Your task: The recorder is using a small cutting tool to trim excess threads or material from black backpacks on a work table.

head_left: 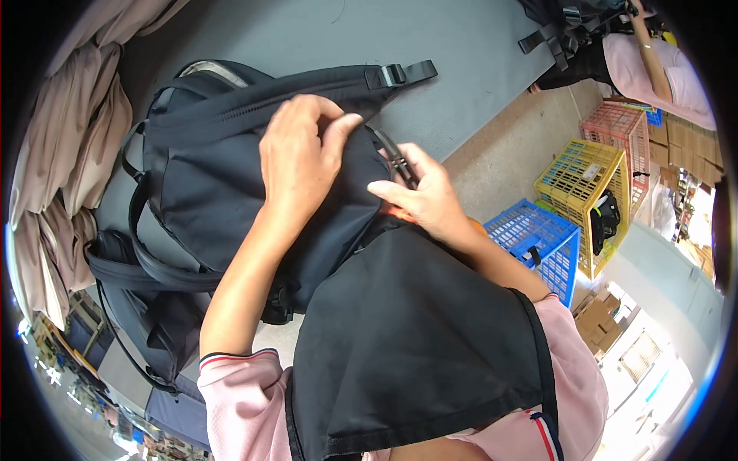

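Note:
A black backpack [223, 169] lies on the grey table in front of me, with its padded shoulder strap [307, 88] stretched across the far side. My left hand [300, 150] rests over the pack, fingers curled and thumb bent toward the index finger; whatever may be in its grasp is hidden. At the pack's right edge, my right hand [430, 196] is closed around a black strap with a plastic buckle [401, 165]. Just below that hand an orange patch [398, 213] shows, its kind unclear. A black cloth [415, 338] on my front covers the pack's near corner.
The grey table [307, 34] reaches away ahead. Pinkish-beige fabric [73, 154] hangs along the left, near another black bag [165, 323]. On the right stand blue [538, 238], yellow [580, 173] and red [615, 127] plastic crates. Another person [653, 69] handles black straps at far right.

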A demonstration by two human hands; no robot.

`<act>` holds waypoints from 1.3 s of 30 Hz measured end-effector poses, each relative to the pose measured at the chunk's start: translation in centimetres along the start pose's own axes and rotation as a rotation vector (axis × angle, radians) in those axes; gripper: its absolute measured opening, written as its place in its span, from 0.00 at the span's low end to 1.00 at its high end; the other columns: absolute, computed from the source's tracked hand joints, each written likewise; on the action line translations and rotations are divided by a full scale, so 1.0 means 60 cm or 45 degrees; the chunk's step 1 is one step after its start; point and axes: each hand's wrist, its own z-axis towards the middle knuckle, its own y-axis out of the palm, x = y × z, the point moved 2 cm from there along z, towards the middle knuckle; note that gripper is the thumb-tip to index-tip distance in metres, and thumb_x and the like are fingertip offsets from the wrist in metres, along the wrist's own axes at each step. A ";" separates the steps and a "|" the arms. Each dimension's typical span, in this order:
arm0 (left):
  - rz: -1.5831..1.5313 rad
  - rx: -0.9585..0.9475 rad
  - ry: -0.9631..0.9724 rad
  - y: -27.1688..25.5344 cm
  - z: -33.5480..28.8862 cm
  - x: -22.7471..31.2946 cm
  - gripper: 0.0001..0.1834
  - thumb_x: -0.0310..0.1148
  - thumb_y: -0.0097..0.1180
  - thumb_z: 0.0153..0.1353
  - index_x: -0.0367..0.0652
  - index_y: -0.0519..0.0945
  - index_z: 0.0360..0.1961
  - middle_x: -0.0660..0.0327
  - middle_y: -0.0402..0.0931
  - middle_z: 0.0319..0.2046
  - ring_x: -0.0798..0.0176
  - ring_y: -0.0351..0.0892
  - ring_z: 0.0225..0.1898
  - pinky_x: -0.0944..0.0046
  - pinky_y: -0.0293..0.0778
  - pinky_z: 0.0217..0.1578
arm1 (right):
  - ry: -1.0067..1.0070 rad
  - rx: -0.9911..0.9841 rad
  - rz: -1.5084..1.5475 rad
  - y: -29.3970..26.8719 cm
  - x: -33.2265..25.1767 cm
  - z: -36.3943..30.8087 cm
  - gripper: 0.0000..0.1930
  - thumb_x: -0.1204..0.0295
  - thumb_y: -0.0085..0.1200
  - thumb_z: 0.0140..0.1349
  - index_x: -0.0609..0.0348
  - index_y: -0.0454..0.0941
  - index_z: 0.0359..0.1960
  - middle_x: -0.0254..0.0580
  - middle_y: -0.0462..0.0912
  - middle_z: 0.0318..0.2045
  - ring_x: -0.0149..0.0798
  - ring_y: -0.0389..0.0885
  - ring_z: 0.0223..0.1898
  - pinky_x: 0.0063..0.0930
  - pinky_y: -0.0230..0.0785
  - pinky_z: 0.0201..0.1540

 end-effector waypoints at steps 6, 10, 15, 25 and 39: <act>0.067 -0.088 0.529 -0.020 -0.001 0.011 0.10 0.20 0.63 0.42 0.40 0.78 0.28 0.63 0.73 0.27 0.59 0.72 0.30 0.62 0.70 0.32 | 0.105 0.197 0.234 0.025 0.011 0.006 0.15 0.76 0.64 0.51 0.62 0.72 0.38 0.25 0.68 0.18 0.18 0.63 0.16 0.13 0.54 0.17; 0.160 -0.215 0.608 -0.033 0.015 0.020 0.10 0.20 0.62 0.41 0.40 0.79 0.28 0.64 0.73 0.28 0.60 0.72 0.32 0.64 0.71 0.32 | 0.047 0.247 0.323 0.027 0.012 0.005 0.15 0.73 0.68 0.46 0.60 0.70 0.26 0.24 0.66 0.20 0.18 0.61 0.23 0.14 0.56 0.25; 0.349 -0.504 0.922 -0.036 0.024 0.053 0.14 0.22 0.57 0.37 0.36 0.79 0.32 0.59 0.74 0.30 0.59 0.74 0.33 0.63 0.73 0.32 | -0.095 0.265 0.198 0.026 -0.009 0.008 0.14 0.75 0.68 0.45 0.61 0.71 0.24 0.24 0.67 0.19 0.19 0.60 0.22 0.15 0.55 0.24; 0.635 -0.607 1.318 -0.031 0.024 0.054 0.10 0.30 0.54 0.42 0.38 0.73 0.27 0.60 0.68 0.31 0.61 0.70 0.32 0.65 0.68 0.31 | -0.168 0.277 0.145 0.026 -0.006 0.023 0.16 0.71 0.70 0.43 0.63 0.71 0.22 0.26 0.67 0.16 0.21 0.60 0.20 0.18 0.58 0.23; 0.543 -0.361 1.132 -0.010 0.021 0.023 0.07 0.30 0.52 0.47 0.41 0.73 0.28 0.62 0.64 0.28 0.63 0.67 0.33 0.66 0.67 0.35 | -0.595 0.287 -0.773 -0.030 -0.032 0.002 0.13 0.70 0.55 0.57 0.56 0.73 0.44 0.36 0.73 0.33 0.36 0.73 0.29 0.29 0.66 0.38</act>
